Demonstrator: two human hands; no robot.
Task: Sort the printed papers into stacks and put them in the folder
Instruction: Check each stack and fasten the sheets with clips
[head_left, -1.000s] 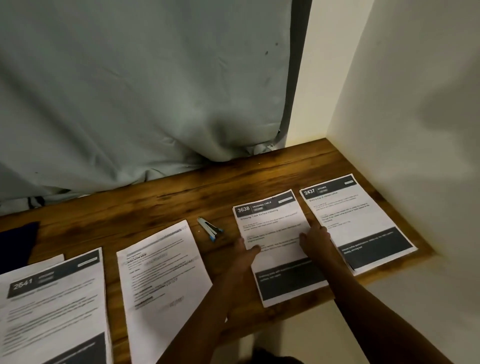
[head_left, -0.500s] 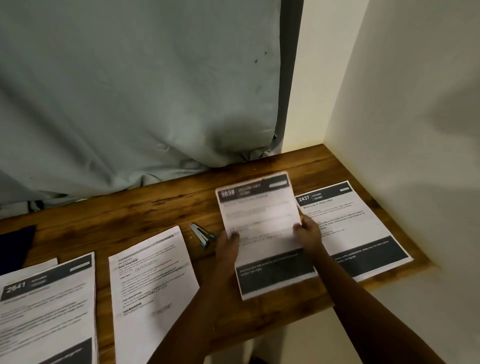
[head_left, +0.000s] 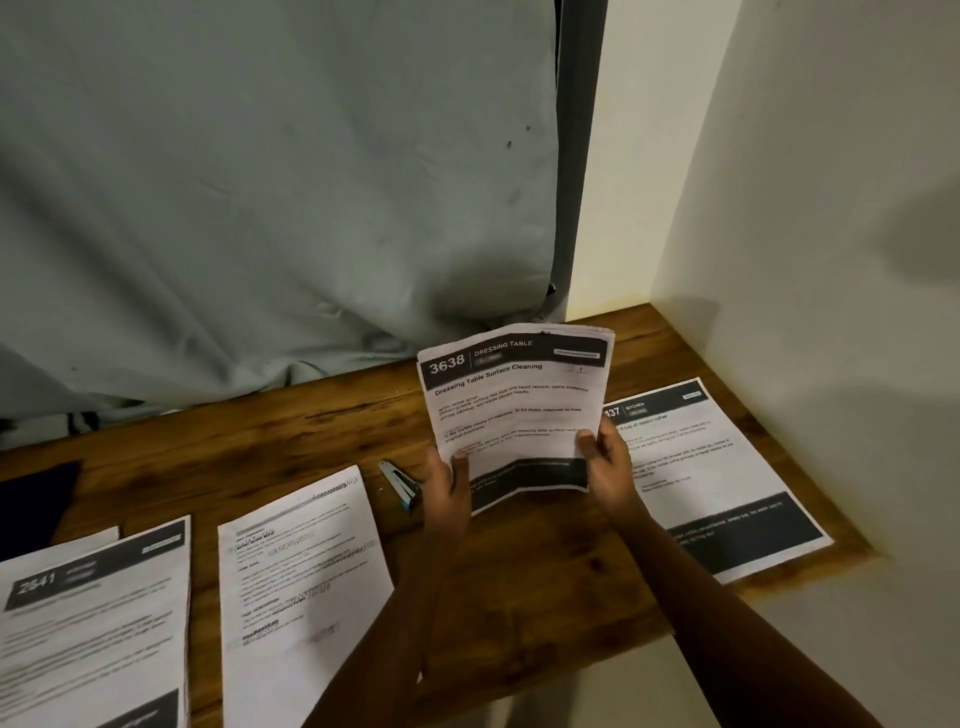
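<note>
Behind the tabletop I see a grey-green cloth hanging down to the wood, its folds bunched on the back edge. A pale wall closes off the right side. The tabletop is brown wood and runs into that corner. At my lower left lies a printed 2641 sheet, with the corner of another sheet showing past its far edge. Just beside it to the right lies a middle sheet whose text is too blurred for me to read. Near the wall a KITCHEN sheet lies flat, a dark band across its near end. Between those two, the 3638 stack, titled Dressing Table Surface Cleaning, is held up off the wood and tilted toward me, with several layers showing at its top edge. A dark flat thing sits at the far left edge; I cannot tell what it is. The left hand grips the stack's lower left edge, thumb on the front. The right hand grips the lower right edge the same way, and its forearm crosses the KITCHEN sheet. A small stapler lies on the wood just left of the left hand
</note>
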